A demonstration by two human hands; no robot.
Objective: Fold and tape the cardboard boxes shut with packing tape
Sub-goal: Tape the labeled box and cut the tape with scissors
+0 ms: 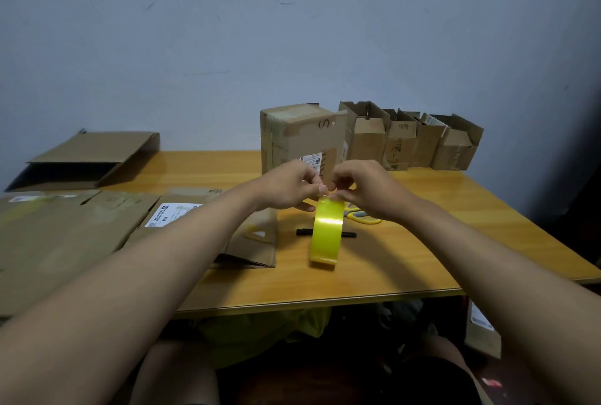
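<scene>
Both hands (292,185) (364,188) pinch a glossy yellow tape roll (327,234).

tape roll (327,235): yellow, glossy, stood on edge mid-counter, top rim pinched | closed box (300,138): upright behind roll, taped, label on front | open boxes (413,141): row at right rear, flaps up | flattened cardboard (74,235): lay left

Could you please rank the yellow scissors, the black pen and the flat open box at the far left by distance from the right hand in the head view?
From the right hand:
1. Yellow scissors, just beneath it on the table.
2. Black pen, nearer the person, partly behind the tape roll.
3. Flat open box, far left by the wall.
</scene>
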